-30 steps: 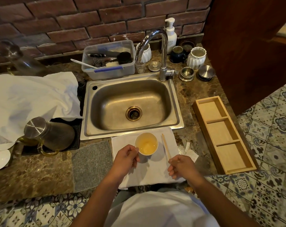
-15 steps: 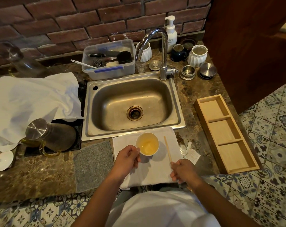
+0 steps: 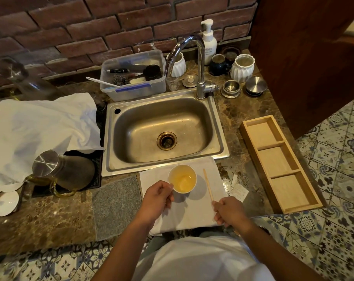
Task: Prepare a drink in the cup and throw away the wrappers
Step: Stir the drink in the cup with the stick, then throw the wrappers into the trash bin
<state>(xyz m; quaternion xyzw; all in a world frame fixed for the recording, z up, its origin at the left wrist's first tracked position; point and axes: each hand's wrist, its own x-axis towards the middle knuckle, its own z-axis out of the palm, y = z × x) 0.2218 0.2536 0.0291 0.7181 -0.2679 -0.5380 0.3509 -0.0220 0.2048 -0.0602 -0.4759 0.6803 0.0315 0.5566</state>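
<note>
Drink apparently made — the left hand [image 3: 159,196] grips the cup [image 3: 182,178], the right hand [image 3: 228,210] curls at the stirrer's [image 3: 208,187] end — wrappers [image 3: 238,192] need binning next.

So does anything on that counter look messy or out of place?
Mostly the torn white wrappers lying loose on the countertop, between the white towel and the wooden tray. Far left, a white cloth lies crumpled in a heap. The cup stands upright; nothing looks spilled.

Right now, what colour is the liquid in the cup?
Pale yellow-amber, inside the white cup; head view shows it.
</note>
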